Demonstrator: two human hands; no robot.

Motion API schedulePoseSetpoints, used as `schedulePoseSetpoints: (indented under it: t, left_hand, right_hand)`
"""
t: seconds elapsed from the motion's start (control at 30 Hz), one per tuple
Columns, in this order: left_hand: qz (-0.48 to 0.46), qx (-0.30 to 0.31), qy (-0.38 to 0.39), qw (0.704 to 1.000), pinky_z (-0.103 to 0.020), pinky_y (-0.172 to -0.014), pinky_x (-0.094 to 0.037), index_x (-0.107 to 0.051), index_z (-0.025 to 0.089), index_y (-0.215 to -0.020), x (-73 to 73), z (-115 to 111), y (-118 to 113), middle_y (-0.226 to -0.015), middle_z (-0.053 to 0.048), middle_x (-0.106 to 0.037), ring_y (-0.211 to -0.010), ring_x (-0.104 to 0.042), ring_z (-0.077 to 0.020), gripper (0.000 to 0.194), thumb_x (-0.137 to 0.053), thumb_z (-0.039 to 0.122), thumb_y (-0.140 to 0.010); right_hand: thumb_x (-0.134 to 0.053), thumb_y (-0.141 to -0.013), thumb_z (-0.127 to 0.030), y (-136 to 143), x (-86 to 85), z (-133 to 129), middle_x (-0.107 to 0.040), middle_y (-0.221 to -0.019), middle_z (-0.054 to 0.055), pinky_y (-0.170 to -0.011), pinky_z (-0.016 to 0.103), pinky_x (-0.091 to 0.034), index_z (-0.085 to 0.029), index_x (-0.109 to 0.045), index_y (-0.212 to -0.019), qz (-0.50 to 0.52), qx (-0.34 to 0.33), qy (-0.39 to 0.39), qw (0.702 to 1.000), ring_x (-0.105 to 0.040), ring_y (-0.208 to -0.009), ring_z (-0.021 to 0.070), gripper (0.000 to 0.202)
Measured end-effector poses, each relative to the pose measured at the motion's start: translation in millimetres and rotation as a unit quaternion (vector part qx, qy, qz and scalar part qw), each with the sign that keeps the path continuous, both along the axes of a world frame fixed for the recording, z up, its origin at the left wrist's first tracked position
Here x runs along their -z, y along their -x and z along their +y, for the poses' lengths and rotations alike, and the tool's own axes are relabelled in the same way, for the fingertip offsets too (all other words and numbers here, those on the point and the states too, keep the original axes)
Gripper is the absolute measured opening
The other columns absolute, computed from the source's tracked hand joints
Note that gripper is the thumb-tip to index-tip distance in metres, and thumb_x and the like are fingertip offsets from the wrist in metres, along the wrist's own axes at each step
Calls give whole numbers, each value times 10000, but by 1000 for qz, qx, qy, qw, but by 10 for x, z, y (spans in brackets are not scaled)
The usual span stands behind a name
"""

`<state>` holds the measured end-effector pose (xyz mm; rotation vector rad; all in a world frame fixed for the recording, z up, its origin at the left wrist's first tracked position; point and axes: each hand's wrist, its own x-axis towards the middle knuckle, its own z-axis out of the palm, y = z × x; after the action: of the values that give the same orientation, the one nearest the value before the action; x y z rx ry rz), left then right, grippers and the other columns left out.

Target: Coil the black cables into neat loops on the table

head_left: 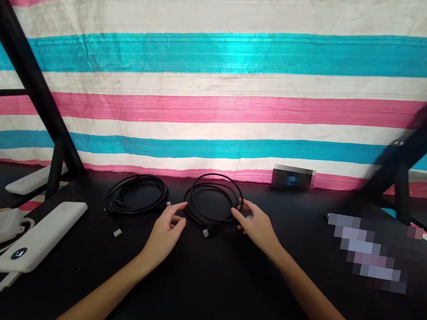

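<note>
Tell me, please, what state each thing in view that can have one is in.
Middle black cable: coiled, loops uneven, held at its right side.
Left black cable: coiled, lying on the table.
Nearer white power bank: lying flat, display lit, white plug at its near end.
Left hand: open, beside the middle coil.
Right hand: closed on that coil's edge.
Striped sheet: wrinkled, hanging.
Pixelated items: cannot tell.

A sheet (224, 93) in pink, white and turquoise stripes fills the back, creased in the upper left of the frame, catching a bright sheen (238, 49) near upper centre. Slanting black beams (21, 59) stand left and right; a black counter (195, 293) spans the bottom.
</note>
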<state>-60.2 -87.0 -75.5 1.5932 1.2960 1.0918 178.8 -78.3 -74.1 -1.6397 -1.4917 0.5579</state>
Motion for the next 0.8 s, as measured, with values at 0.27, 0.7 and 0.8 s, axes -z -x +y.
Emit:
schedulePoseSetpoints:
  t: [0.27, 0.7, 0.8]
  left_hand:
    - [-23, -37, 48, 998, -243, -704, -442, -558, 118, -1197, -18, 78, 42, -1113, -132, -602, -881, -577, -174, 466, -583, 224, -745]
    - [-152, 64, 136, 977, -165, -330, -250, -236, 173, -1418, 37, 220, -4, -1456, -262, -192, -622, -635, -128, 740, -559, 225, -755]
    - [-173, 94, 147, 969, -160, -334, -259, -242, 199, -1420, 47, 209, -15, -1462, -246, -198, -635, -634, -127, 736, -566, 243, -761]
  right_hand:
    - [-602, -742, -278, -87, 81, 85, -631, -1003, 111, -797, 346, -494, -161, -626, -1108, 12, 19, -28, 999, -636, -848, 220, 385]
    - [-602, -664, -127, -122, 154, 199, -613, -1133, 151, -879, 339, -477, -117, -546, -1191, 158, 4, 27, 987, -609, -1022, 217, 531]
    - [-583, -655, -94, -134, 149, 199, -608, -1145, 133, -877, 332, -482, -147, -553, -1168, 185, -11, 21, 982, -603, -1032, 201, 516]
